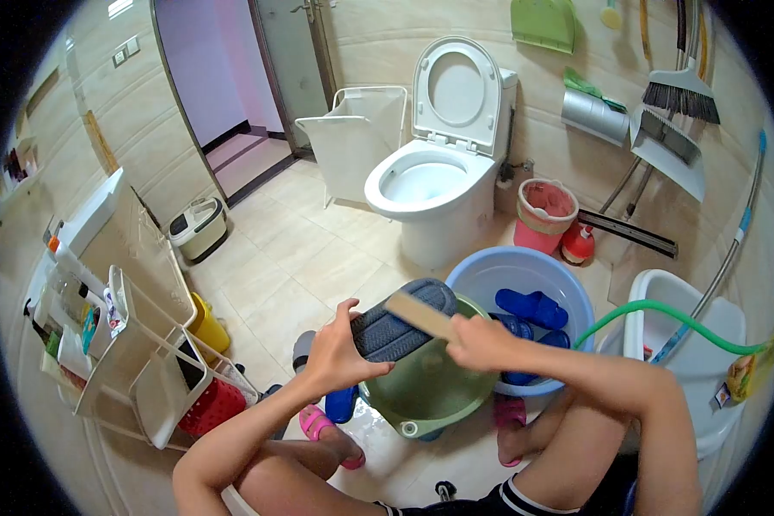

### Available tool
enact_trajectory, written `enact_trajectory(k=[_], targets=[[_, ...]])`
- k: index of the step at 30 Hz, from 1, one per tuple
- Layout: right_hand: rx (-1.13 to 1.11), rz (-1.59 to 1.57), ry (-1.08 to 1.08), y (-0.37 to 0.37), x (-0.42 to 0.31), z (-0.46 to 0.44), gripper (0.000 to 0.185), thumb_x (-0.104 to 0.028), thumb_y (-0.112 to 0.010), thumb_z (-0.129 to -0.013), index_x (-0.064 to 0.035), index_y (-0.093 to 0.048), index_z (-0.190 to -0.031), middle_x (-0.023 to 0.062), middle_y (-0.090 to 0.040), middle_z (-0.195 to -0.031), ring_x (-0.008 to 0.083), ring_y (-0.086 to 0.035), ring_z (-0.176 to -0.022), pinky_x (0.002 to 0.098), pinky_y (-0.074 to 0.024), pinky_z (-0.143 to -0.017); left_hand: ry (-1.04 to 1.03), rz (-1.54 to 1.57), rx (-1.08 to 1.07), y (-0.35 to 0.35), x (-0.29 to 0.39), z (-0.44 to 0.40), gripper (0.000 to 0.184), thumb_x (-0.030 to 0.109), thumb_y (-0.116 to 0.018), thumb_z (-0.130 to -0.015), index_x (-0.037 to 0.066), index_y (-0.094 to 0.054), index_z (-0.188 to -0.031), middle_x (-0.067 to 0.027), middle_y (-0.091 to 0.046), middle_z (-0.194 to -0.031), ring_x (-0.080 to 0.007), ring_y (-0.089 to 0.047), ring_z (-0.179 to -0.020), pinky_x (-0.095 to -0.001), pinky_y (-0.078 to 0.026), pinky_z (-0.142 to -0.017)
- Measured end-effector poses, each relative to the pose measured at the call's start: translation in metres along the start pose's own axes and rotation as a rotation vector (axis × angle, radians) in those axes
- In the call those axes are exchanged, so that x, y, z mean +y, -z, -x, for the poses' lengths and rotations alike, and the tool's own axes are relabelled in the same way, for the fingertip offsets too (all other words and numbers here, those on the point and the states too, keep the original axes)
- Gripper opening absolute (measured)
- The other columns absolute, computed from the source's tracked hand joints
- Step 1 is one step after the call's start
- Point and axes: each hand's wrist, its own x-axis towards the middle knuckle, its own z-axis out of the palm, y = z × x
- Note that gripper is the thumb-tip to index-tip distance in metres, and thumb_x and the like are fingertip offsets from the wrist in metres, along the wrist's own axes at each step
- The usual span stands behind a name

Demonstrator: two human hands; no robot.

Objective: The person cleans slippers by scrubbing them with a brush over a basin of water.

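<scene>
My left hand [340,348] grips a dark grey slipper [385,334] by its near end, with the ribbed sole facing up. In my right hand [477,346] is a scrubbing brush [420,315] with a flat tan back, held against or just over the sole; its bristles are hidden. Both are above a green basin [430,387] between my feet. Right behind it, a light blue tub [516,262] holds several blue slippers [531,307]. A blue slipper [341,404] lies on the wet floor left of the basin.
A green hose [654,305] arches from a white tub [688,301] at the right towards the blue tub. Beyond stand a toilet [434,185] with its lid up, a pink bucket [544,215] and a red bottle [579,246]. A crowded shelf rack [120,378] stands at the left.
</scene>
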Motion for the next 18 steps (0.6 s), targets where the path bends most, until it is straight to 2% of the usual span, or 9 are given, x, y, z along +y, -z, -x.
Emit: enact_trajectory(k=[1,5,8,12,14,17,18], targets=[[0.021,0.006,-0.088,0.002,0.01,-0.008,0.039,-0.026,-0.059,-0.081,0.0083,-0.054,-0.098,0.03,-0.064,-0.087,0.046,-0.063,-0.084,0.0519,-0.051,-0.076,0.0,0.003,-0.002,0.001,-0.001,0.0,0.104,0.035,-0.084,-0.051,-0.007,-0.031,-0.13,-0.0264,-0.063,-0.104,-0.0389,-0.064,-0.09,-0.0392,-0.051,-0.082],[0.003,0.051,-0.136,0.006,0.032,-0.018,0.039,-0.026,-0.059,-0.081,0.0083,-0.054,-0.099,0.0306,-0.063,-0.087,0.046,-0.063,-0.085,0.0509,-0.0511,-0.077,0.017,-0.023,0.008,0.001,0.0,0.003,0.104,0.036,-0.084,-0.051,-0.007,-0.032,-0.13,-0.0264,-0.063,-0.104,-0.0387,-0.064,-0.09,-0.0388,-0.051,-0.082],[-0.005,-0.11,0.038,-0.006,0.004,-0.005,0.041,-0.027,-0.059,-0.081,0.0093,-0.052,-0.099,0.0334,-0.062,-0.085,0.0483,-0.062,-0.082,0.0508,-0.0505,-0.077,0.021,-0.022,0.011,0.005,0.001,0.005,0.103,0.036,-0.084,-0.051,-0.007,-0.032,-0.13,-0.0262,-0.063,-0.103,-0.0384,-0.064,-0.089,-0.039,-0.051,-0.082],[-0.11,-0.149,0.086,-0.005,-0.026,0.011,0.04,-0.026,-0.058,-0.08,0.0082,-0.051,-0.101,0.0336,-0.062,-0.084,0.0485,-0.062,-0.082,0.0517,-0.0504,-0.077,-0.019,-0.049,0.038,0.005,0.0,0.006,0.102,0.035,-0.082,-0.051,-0.007,-0.033,-0.129,-0.0263,-0.063,-0.103,-0.0376,-0.064,-0.089,-0.0394,-0.051,-0.082],[-0.06,-0.023,0.025,0.001,-0.007,0.001,0.037,-0.024,-0.057,-0.08,0.0076,-0.053,-0.099,0.033,-0.062,-0.085,0.0479,-0.063,-0.083,0.0512,-0.0507,-0.077,-0.015,-0.028,0.031,0.003,-0.001,0.006,0.101,0.035,-0.082,-0.051,-0.007,-0.033,-0.129,-0.0264,-0.063,-0.103,-0.0376,-0.064,-0.089,-0.0394,-0.051,-0.082],[0.033,-0.016,-0.183,0.009,0.032,-0.02,0.035,-0.024,-0.057,-0.079,0.0068,-0.059,-0.096,0.0319,-0.063,-0.088,0.0456,-0.064,-0.084,0.0519,-0.0511,-0.076,-0.004,-0.004,0.039,0.006,-0.002,0.007,0.101,0.035,-0.082,-0.051,-0.007,-0.033,-0.129,-0.0265,-0.063,-0.104,-0.0378,-0.064,-0.089,-0.0395,-0.051,-0.082],[0.096,-0.02,-0.179,0.005,0.052,-0.028,0.036,-0.025,-0.057,-0.079,0.006,-0.06,-0.096,0.0326,-0.063,-0.086,0.0458,-0.064,-0.083,0.0518,-0.0514,-0.074,0.002,-0.003,0.044,0.007,-0.001,0.007,0.101,0.035,-0.082,-0.051,-0.007,-0.033,-0.129,-0.0265,-0.062,-0.105,-0.0379,-0.064,-0.089,-0.0394,-0.051,-0.082]])
